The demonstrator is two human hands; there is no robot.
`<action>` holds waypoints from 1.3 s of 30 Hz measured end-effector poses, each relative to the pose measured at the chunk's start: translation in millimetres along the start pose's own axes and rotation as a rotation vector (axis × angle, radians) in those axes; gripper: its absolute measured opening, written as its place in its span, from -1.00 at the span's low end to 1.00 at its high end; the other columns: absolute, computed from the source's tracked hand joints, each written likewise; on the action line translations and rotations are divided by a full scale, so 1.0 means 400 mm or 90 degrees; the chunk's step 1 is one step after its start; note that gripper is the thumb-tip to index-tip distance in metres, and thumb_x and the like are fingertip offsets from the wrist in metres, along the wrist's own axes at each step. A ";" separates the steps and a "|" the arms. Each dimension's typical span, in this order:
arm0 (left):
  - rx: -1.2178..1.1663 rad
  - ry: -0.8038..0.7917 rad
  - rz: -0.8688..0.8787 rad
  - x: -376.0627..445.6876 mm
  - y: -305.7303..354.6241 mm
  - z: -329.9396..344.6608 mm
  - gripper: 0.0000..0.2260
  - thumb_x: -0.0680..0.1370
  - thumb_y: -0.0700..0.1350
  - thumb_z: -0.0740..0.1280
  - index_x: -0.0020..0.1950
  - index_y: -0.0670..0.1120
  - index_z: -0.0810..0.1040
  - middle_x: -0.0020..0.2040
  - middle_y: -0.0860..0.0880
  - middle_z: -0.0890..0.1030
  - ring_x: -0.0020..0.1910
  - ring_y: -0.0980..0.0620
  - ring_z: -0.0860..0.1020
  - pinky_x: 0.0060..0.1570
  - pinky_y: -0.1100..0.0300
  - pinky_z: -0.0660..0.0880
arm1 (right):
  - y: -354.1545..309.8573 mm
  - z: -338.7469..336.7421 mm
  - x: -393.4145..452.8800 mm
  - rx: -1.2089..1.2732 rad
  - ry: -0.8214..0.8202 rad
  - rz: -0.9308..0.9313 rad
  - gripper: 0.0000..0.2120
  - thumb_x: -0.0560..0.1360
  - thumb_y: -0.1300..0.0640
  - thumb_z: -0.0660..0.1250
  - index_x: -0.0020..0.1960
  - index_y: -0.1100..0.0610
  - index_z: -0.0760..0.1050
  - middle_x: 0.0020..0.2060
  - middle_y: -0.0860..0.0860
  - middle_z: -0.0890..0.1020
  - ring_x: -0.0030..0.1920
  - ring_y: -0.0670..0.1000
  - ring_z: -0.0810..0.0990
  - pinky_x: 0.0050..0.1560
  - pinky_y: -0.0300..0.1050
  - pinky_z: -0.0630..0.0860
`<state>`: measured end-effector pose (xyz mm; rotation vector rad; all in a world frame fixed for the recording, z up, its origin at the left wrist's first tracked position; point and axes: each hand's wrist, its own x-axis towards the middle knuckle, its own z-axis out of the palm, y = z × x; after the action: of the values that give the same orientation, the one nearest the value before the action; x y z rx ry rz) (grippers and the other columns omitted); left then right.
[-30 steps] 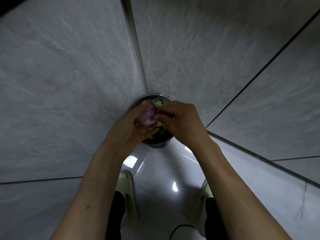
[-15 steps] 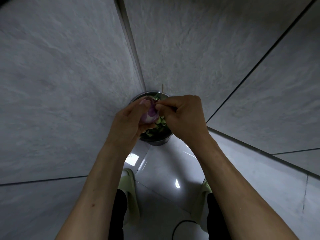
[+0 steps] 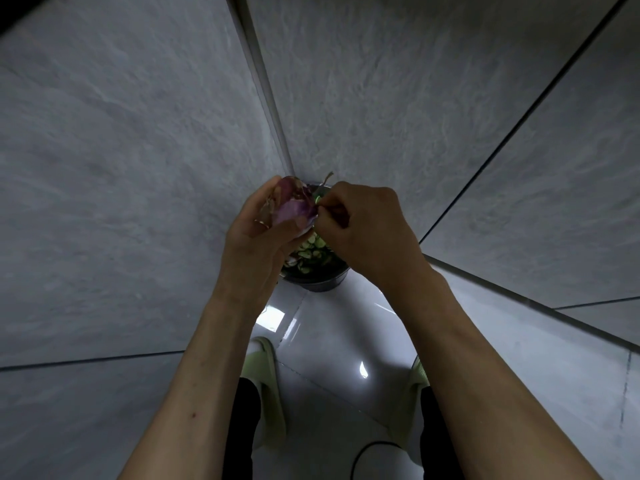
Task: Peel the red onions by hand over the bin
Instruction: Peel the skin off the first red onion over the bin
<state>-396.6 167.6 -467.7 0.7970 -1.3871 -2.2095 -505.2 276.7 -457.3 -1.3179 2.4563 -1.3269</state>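
Red onion (image 3: 292,207) held over bin (image 3: 320,280) in the wall corner, cupped in left hand (image 3: 256,244); long axis tilts up-left, direction unclear. Right hand (image 3: 363,230) pinches its skin. Since earlier, both hands rose slightly.

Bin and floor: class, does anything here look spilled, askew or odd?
Nothing stands out. The left hand holds the red onion above the bin while the right hand pinches its skin. Green scraps lie inside the bin; the glossy floor shows no spill.
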 end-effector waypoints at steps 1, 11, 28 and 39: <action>0.008 0.010 0.009 0.001 -0.002 0.000 -0.46 0.38 -0.33 0.44 0.36 -0.21 0.51 0.15 -0.14 0.67 0.12 -0.09 0.66 0.11 0.03 0.60 | -0.003 0.001 -0.001 0.008 0.006 0.010 -0.89 0.44 0.24 0.36 -0.23 0.26 0.55 -0.44 0.04 0.54 -0.42 -0.04 0.45 -0.37 -0.10 0.42; 0.014 0.000 -0.023 0.009 0.000 -0.010 -0.57 0.36 -0.25 0.42 0.24 -0.12 0.61 0.14 -0.13 0.70 0.09 -0.12 0.67 0.23 -0.14 0.55 | -0.016 -0.004 -0.008 0.230 0.004 0.173 -0.82 0.41 0.27 0.37 -0.34 0.13 0.46 -0.52 -0.10 0.47 -0.46 -0.10 0.45 -0.40 -0.25 0.41; -0.060 0.001 0.012 0.016 0.009 -0.021 -0.54 0.46 -0.38 0.36 0.36 -0.17 0.50 0.22 -0.21 0.63 0.19 -0.16 0.64 0.18 -0.02 0.59 | 0.000 -0.019 0.013 0.308 -0.062 0.162 -0.89 0.51 0.20 0.41 0.03 0.13 0.66 -0.15 -0.07 0.70 -0.11 -0.17 0.66 -0.01 -0.27 0.56; 0.080 0.023 0.050 0.017 0.011 -0.031 -0.54 0.45 -0.26 0.41 0.35 -0.34 0.51 0.20 -0.29 0.63 0.15 -0.22 0.63 0.07 0.03 0.59 | 0.007 -0.032 0.013 0.117 -0.046 0.020 -0.57 0.46 0.02 0.45 0.30 0.08 0.55 0.03 0.06 0.67 -0.04 -0.06 0.62 0.04 -0.30 0.53</action>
<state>-393.4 153.1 -469.7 0.8071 -1.5257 -2.0558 -515.6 282.2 -449.5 -1.2547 2.2377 -1.4310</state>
